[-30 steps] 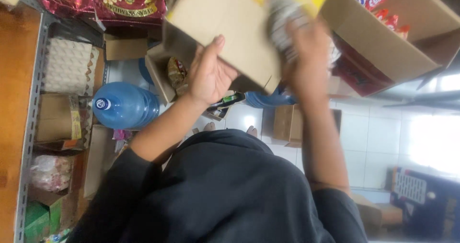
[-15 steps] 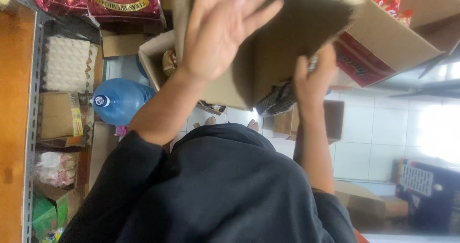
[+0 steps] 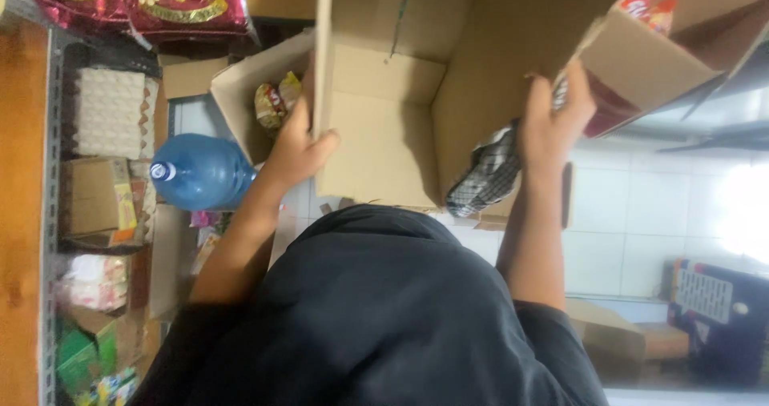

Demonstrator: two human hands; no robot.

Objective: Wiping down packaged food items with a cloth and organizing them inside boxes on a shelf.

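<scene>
Dark charcoal short-sleeved top [image 3: 376,318] of plain soft fabric, loose folds across the chest, sleeves ending above the elbows, both forearms bare, left hand [image 3: 300,150] and right hand [image 3: 553,122] ungloved, no rings, watch or bands visible

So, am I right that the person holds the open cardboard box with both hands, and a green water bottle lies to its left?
Not quite: the water bottle is blue, not green. The head view shows it lying left of the open cardboard box, which the left hand and right hand do hold by its sides.
</scene>
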